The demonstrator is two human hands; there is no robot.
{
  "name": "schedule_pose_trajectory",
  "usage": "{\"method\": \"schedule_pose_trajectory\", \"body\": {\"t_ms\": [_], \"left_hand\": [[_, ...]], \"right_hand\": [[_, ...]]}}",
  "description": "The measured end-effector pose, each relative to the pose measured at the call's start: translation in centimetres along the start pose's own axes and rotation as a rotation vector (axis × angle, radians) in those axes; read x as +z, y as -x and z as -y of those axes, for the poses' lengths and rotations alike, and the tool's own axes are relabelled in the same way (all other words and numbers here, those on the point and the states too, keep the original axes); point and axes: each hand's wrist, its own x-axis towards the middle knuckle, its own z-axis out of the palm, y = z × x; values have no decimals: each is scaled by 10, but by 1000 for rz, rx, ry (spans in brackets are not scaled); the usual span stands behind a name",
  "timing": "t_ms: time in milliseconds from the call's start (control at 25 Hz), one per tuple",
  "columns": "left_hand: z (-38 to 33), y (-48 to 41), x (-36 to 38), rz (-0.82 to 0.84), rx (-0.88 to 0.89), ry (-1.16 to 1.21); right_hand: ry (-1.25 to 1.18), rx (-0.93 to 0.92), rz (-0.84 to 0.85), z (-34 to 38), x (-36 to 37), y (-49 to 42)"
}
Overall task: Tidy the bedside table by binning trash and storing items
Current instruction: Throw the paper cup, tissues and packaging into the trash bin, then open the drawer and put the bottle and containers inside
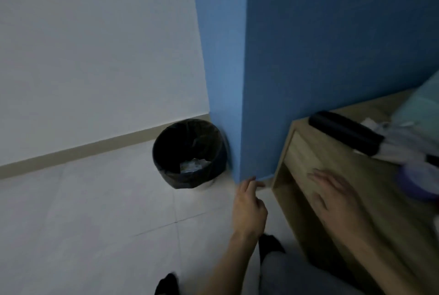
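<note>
blurred right hand (332, 197) over bedside table (306, 152), items there indistinct

Dim, cool, even indoor light with no visible source. Motion blur smears both hands, the left hand (249, 209) and the right hand (332, 196), and the clutter at right. The baseboard (78, 150) bows from wide-angle distortion. The bin (188, 153) interior is deep shadow.

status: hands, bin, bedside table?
Left hand and right hand empty, open. Bin lined, trash inside, beside blue wall. Bedside table top still cluttered. Path to bin unobstructed.
</note>
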Motion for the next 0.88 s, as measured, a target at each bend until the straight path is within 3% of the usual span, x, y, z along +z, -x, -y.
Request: {"method": "schedule_pose_trajectory", "body": {"t_ms": [80, 240, 360, 880], "left_hand": [[-44, 12, 37, 173, -6, 92], [-101, 22, 106, 528, -274, 327], [-115, 27, 142, 461, -377, 464], [-119, 22, 147, 349, -551, 558]], "right_hand": [[44, 108, -83, -33, -41, 31], [184, 142, -39, -87, -56, 71], [155, 115, 58, -106, -59, 79], [86, 95, -36, -107, -62, 77]]}}
